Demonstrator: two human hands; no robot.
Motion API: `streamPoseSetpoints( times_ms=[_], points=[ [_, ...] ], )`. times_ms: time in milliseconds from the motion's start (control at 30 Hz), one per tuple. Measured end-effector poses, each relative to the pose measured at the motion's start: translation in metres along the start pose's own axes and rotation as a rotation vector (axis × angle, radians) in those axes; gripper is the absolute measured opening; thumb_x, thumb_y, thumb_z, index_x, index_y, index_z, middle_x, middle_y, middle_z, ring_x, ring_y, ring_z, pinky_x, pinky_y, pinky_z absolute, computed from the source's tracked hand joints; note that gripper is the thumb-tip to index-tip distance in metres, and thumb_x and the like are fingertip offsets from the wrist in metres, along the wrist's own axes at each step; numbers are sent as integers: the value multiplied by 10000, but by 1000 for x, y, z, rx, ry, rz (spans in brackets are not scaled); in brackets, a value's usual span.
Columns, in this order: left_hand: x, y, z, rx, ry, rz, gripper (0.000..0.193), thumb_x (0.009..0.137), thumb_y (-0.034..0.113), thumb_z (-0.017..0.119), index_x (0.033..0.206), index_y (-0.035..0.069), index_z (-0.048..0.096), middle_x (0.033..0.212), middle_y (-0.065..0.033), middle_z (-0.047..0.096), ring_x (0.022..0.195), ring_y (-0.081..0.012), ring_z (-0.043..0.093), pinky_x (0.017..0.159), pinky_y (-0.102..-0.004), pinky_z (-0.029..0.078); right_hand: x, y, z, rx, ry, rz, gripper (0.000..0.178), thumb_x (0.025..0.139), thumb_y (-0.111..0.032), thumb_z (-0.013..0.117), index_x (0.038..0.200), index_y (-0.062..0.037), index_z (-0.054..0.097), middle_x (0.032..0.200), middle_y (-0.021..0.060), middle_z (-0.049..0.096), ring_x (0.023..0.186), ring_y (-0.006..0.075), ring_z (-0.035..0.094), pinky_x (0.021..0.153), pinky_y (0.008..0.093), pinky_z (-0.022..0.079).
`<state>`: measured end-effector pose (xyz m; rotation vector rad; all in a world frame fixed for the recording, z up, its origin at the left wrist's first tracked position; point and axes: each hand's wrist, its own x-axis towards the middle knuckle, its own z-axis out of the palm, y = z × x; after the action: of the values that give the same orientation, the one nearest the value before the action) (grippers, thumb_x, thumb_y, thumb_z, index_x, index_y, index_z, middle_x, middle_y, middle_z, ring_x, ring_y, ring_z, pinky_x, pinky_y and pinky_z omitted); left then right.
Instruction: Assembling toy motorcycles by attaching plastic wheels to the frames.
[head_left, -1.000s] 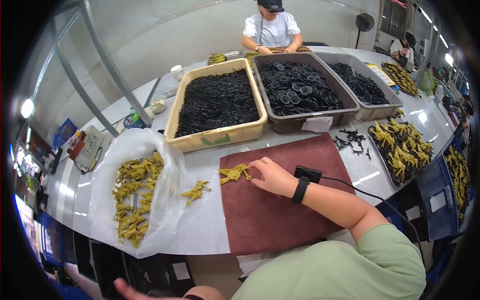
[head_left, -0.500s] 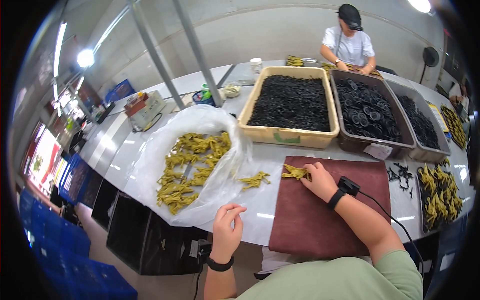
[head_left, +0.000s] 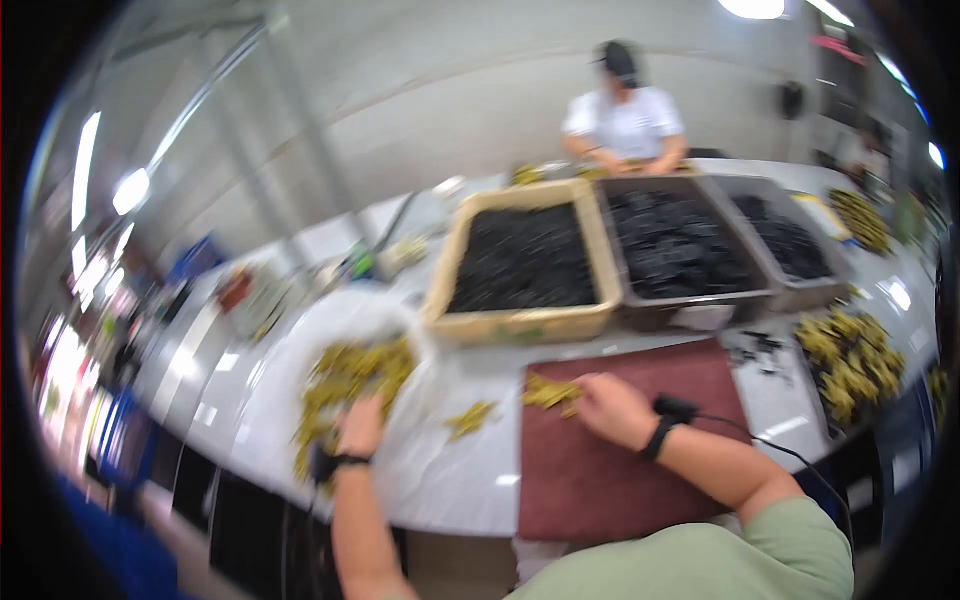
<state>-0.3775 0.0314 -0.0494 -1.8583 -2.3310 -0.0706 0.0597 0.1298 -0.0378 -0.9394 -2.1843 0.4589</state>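
Note:
My left hand (head_left: 362,428) reaches in at the edge of a clear plastic bag (head_left: 268,385), over a pile of olive-yellow toy-like figures (head_left: 345,375); blur and the pile hide its fingertips. My right hand (head_left: 615,410) is over a dark red mat (head_left: 620,480). Its fingers are closed at the end of a spiky olive-yellow figure (head_left: 546,392) near the mat's upper left corner. One loose figure (head_left: 468,420) lies on the white table between bag and mat.
A cream tub (head_left: 440,300) of small black parts stands behind the mat. Beside it are a brown tub (head_left: 690,310) of black rings and a grey tub (head_left: 815,290). At right, a black tray (head_left: 815,385) holds more figures. Across the table sits a person (head_left: 625,115).
My left hand has gone from in front of the table to the pile in the bag. My right hand stays by the figure on the mat. The whole view has shifted and blurred.

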Motion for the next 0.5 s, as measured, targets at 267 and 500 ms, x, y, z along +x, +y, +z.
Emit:
streamPoseSetpoints(
  times_ms=[267,500],
  points=[
    [142,184,-39,-278,52,562,365,835,177,583,1176,73,504,928,-196,629,829,-369,616,734,-451,487,-11,-7,-14,230,255,7,161,872,-179,560,993,-84,608,897,120,659,804,310,638,686,384,516],
    [109,190,-93,-416,-73,673,442,866,244,599,1243,70,447,978,-218,623,848,-379,618,721,-446,484,-27,-25,-59,205,414,-100,149,836,-144,553,924,-73,651,773,143,637,735,326,620,629,377,498]
  ],
)
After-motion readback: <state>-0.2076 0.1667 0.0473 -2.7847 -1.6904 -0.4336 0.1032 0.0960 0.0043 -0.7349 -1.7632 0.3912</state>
